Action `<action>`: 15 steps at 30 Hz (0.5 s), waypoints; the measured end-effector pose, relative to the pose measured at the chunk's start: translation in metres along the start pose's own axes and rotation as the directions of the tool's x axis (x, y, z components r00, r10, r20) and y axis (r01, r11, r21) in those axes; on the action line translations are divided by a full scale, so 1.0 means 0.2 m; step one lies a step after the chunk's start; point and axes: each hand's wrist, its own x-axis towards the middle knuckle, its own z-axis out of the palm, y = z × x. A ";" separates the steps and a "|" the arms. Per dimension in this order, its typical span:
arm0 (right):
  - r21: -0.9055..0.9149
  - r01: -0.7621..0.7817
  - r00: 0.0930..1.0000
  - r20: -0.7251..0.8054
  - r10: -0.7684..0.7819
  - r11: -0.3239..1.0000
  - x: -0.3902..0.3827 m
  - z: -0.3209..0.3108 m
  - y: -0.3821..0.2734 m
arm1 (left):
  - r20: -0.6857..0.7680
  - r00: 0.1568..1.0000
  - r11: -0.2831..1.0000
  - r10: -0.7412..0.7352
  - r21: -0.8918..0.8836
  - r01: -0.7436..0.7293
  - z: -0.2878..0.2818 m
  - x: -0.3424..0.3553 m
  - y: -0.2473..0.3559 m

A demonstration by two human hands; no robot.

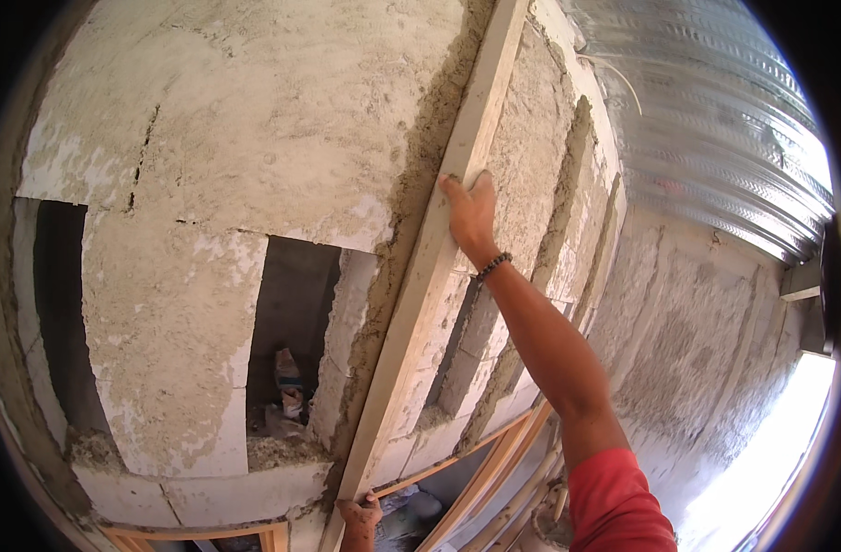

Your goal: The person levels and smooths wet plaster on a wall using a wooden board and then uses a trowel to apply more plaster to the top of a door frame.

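A long, pale straightedge board leans at a slant against the rough wall, running from the top of the view down to the lower middle. My right hand, with a dark beaded bracelet at its wrist, grips the board's upper part, thumb and fingers on its two edges. Low down, my left hand is closed around the board near its lower end. Beneath and beside the board runs a strip of damp grey mortar. Patchy plaster coats the wall on the left.
Openings break the block wall; in one lies a crumpled bag. More vertical mortar strips stand right of the board. Wooden frames sit below. Corrugated metal sheeting slopes at upper right, above a grey wall and a bright opening.
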 end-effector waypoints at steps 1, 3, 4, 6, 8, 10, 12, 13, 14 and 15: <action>-0.018 0.013 1.000 0.021 -0.013 1.000 -0.06 0.01 0.00 | -0.031 1.000 1.000 -0.007 -0.007 0.007 -0.03 0.03 0.04; -0.024 0.003 1.000 0.017 -0.002 1.000 -0.16 0.03 0.00 | -0.026 0.999 0.999 -0.039 0.017 0.039 -0.10 0.08 0.10; -0.028 0.023 1.000 0.018 -0.022 0.999 -0.19 0.03 0.00 | -0.019 0.999 0.998 -0.051 0.026 0.052 -0.13 0.10 0.12; -0.034 0.032 0.999 0.027 -0.031 0.999 -0.22 0.02 0.01 | 0.042 0.999 0.994 -0.035 0.102 0.030 -0.17 0.10 0.13; -0.087 0.065 0.998 0.008 -0.065 0.994 -0.19 0.00 0.01 | 0.000 1.000 0.998 -0.028 0.052 0.028 -0.16 0.06 0.10; -0.038 0.027 0.999 0.023 -0.026 0.999 -0.09 -0.01 0.02 | 0.049 0.999 1.000 -0.020 0.011 0.020 -0.10 0.00 0.03; 0.060 0.017 1.000 0.018 -0.018 0.998 0.10 -0.06 0.03 | 0.120 0.993 0.999 -0.025 0.051 0.019 0.04 -0.06 -0.05; 0.107 0.063 0.998 -0.003 -0.063 0.992 0.16 -0.06 0.07 | 0.133 0.990 0.995 -0.036 0.098 0.023 0.09 -0.10 -0.07; 0.064 0.132 0.991 -0.026 -0.130 0.989 0.21 -0.08 0.13 | 0.102 0.994 0.994 -0.026 0.107 0.015 0.13 -0.14 -0.10; 0.034 0.264 0.964 0.003 -0.265 0.964 0.25 -0.09 0.21 | 0.069 0.998 0.991 0.001 0.133 -0.010 0.15 -0.17 -0.11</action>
